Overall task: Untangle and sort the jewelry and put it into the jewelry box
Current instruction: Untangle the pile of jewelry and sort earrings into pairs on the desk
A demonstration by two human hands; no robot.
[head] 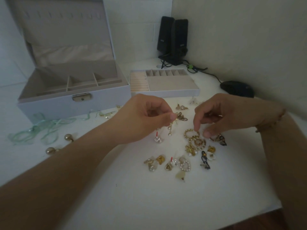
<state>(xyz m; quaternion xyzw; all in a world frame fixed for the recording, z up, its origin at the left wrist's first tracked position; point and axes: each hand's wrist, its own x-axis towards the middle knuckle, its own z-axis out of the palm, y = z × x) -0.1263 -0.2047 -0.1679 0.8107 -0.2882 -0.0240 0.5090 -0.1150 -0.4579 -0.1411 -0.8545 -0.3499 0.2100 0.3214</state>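
At the far left the jewelry box point(73, 100) stands open with its lid up, its compartments bare as far as can be seen. Just right of it lies the removable tray point(166, 92), also without jewelry in view.

Nearer, the left hand point(146, 117) has its fingers curled, thumb and forefinger pinching a gold drop earring point(221, 126)... correction is not needed here: the gold drop earring point(171, 127) hangs straight down from the pinch, its long axis vertical, clear of the table point(132, 196).

To the right, the right hand point(219, 117) reaches down, forefinger and thumb closing on the rim of a gold beaded hoop point(191, 133), which lies flat, touching a second hoop point(199, 142) just nearer. Whether the fingertips already clamp it I cannot tell.

The rest of the loose earrings point(174, 163) are scattered near the hoops, closer to the right hand.

The move likely turns on this: box and tray lie far and left of both grips, so the left hand, already holding its piece lifted, is nearer to them.
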